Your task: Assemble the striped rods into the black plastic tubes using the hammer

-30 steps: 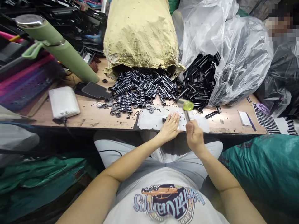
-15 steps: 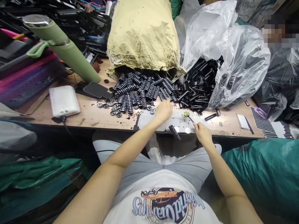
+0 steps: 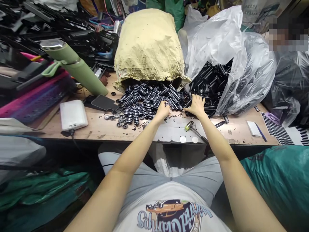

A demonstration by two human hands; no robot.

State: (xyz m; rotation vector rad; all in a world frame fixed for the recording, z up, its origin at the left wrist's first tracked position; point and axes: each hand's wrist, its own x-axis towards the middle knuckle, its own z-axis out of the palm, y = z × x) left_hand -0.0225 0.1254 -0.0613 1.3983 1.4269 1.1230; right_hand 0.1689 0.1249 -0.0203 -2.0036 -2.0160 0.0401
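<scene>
My left hand is at the front of a pile of ribbed black-and-white cylinders, its fingers curled in. Something small and dark shows at its fingertips, too small to make out. At the edge of a heap of black tubes, my right hand has its thumb and forefinger at the two ends of a black tube; its other fingers are spread. A small hammer with a yellow-green head lies on the bench below my right hand, its handle partly under the forearm.
A yellow sack stands behind the cylinders, a clear plastic bag around the tubes. Small black discs lie at left, near a white power bank and a green flask. A notepad and pen lie at right.
My right hand has let go of the hammer and moved up to the tubes. A ribbed cylinder seen in the air at the bench edge is out of sight. My left hand has shifted slightly left.
</scene>
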